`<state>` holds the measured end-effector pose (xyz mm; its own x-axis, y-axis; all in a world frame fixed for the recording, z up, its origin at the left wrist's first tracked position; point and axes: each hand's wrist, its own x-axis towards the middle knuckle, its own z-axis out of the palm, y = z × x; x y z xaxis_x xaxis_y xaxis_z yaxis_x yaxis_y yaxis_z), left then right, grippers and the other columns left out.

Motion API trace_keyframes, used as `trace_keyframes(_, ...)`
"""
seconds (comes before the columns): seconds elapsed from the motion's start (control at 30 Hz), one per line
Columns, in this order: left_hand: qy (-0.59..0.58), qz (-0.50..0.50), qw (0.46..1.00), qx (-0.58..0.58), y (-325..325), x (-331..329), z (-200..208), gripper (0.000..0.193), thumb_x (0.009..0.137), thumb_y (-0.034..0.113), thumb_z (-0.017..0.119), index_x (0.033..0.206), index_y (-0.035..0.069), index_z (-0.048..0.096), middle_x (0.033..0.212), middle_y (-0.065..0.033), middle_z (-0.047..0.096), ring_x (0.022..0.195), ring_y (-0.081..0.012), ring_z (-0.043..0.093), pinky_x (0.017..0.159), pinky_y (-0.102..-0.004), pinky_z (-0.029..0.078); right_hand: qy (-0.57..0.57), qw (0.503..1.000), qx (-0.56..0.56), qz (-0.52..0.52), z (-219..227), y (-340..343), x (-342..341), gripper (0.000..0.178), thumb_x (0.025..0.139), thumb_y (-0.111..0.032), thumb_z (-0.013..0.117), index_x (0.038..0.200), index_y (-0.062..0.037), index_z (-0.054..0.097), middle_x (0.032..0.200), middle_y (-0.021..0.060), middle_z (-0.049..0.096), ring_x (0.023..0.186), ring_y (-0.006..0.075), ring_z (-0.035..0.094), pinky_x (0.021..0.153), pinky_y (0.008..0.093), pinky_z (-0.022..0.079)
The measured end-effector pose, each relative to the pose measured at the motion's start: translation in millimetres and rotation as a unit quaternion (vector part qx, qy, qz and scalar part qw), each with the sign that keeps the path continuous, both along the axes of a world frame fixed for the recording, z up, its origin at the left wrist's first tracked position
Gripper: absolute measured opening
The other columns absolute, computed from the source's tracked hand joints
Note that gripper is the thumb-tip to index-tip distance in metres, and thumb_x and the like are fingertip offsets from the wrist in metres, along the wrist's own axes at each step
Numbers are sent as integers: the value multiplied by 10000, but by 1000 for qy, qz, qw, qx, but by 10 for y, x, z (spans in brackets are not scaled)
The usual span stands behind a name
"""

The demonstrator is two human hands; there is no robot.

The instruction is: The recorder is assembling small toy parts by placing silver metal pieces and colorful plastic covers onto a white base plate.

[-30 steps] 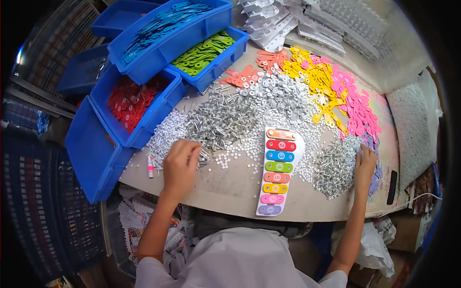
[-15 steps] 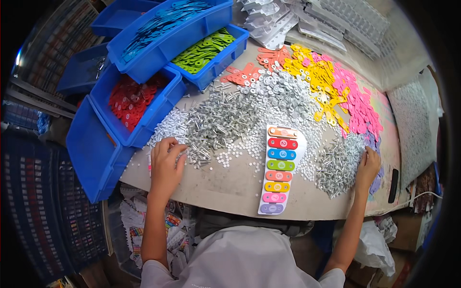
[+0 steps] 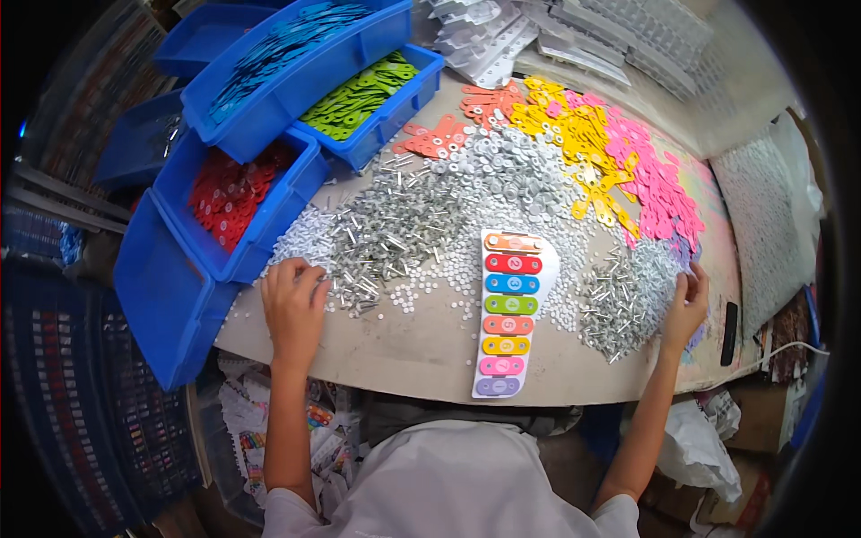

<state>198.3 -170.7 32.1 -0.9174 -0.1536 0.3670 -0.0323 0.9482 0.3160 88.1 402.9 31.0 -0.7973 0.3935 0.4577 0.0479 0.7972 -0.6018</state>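
My left hand (image 3: 294, 309) is at a heap of tiny white pieces (image 3: 302, 238) beside the blue bins, its fingers bent and drawn together. My right hand (image 3: 686, 309) rests at the right edge of a heap of silver pins (image 3: 619, 309), thumb and fingers pinched, close to some purple tabs (image 3: 696, 334). I cannot make out what either hand's fingertips hold. Between my hands lies a white card (image 3: 543, 269) with a column of coloured, numbered tabs. The top orange tab (image 3: 513, 243) has a bright round metal piece at each end.
Blue bins hold red tabs (image 3: 233, 197), green tabs (image 3: 359, 94) and blue tabs (image 3: 287, 54). Silver fasteners (image 3: 395, 224) and washers (image 3: 511, 175) cover the table's middle. Yellow tabs (image 3: 574, 134) and pink tabs (image 3: 655, 175) lie far right. Clear plastic trays (image 3: 475, 40) stand behind.
The whole scene has shifted slightly left in view. My left fingers look more drawn in over the white pieces; my right hand stays by the pins and purple tabs.
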Motion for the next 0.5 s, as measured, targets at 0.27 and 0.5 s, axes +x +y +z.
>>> trace_keyframes(0.27,53,28,998,3,6,-18,-26,114,868,33,739,971,44,690,1068,-94,651,1084,-319,597,958,-443,439,-28,969,-95,226,298,-1481,261,65,973,-21,693,1016,-1,649,990,76,712,940,156,675,858,288,514)
trace_keyframes(0.5,103,15,929,355,386,-117,137,69,992,28,670,1061,22,668,1046,-56,697,949,-154,655,870,-301,497,-24,944,-73,322,88,-1989,87,135,909,0,738,1000,11,638,1025,124,684,986,255,678,881,349,528)
